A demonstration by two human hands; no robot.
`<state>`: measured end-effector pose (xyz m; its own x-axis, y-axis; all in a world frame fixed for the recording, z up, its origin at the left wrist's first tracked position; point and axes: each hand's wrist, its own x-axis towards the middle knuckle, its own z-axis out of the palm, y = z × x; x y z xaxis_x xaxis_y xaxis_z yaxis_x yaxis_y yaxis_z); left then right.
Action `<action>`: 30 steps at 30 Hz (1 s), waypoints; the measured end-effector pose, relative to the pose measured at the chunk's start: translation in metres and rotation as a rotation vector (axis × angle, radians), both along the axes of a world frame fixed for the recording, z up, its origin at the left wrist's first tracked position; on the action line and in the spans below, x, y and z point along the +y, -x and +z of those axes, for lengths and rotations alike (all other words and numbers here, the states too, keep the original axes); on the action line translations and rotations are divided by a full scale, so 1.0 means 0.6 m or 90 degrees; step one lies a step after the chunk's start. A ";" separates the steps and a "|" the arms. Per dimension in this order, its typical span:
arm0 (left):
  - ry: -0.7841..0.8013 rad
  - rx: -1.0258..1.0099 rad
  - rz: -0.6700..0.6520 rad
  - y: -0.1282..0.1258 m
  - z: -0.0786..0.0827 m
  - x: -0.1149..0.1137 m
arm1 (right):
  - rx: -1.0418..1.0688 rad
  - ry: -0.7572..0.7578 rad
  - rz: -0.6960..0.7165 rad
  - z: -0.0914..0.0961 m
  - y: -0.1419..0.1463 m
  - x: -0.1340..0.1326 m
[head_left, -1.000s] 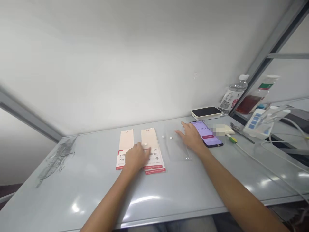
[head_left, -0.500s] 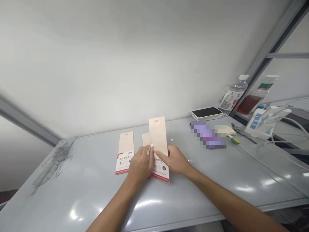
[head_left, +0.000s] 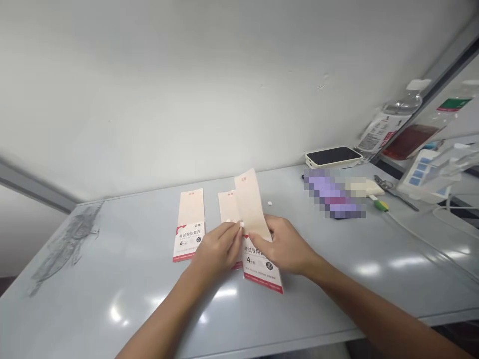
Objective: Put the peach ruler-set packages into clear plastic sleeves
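Note:
My right hand (head_left: 286,244) grips a flat cream ruler-set packet (head_left: 251,199) by its right edge, thumb across the front. The packet is tilted, with a white-and-red label low on it. My left hand (head_left: 219,247) is closed, its fingertips pinching a small white piece (head_left: 242,224) at the packet's left edge. Behind that hand lies a second ruler-set packet (head_left: 226,203), partly covered by the hand and the held packet. A third ruler-set packet (head_left: 190,207) rests flat to the left. Another small white piece (head_left: 228,220) shows just above my left fingers.
On the grey table (head_left: 130,249) a white bit (head_left: 270,203) lies right of the packets. Farther right are a phone (head_left: 334,156), a blurred purple item (head_left: 329,193), scissors (head_left: 396,193), a cable (head_left: 411,237) and two bottles (head_left: 398,117). A wall stands behind.
The held packet has tilted and its lower end has swung right, off the packet behind it. My left fingertips have moved to its left edge. The camera view has shifted a little.

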<state>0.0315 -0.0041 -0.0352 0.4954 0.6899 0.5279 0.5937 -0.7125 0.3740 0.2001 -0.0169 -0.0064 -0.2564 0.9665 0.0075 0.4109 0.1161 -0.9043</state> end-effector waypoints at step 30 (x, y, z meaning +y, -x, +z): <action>0.290 -0.238 0.236 0.001 0.018 0.005 | 0.125 0.131 0.006 -0.005 0.006 0.006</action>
<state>0.0310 -0.0009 -0.0243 0.0259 0.9716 0.2351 0.5400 -0.2115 0.8147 0.1965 -0.0131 -0.0095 -0.2789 0.9503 -0.1386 0.2249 -0.0757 -0.9714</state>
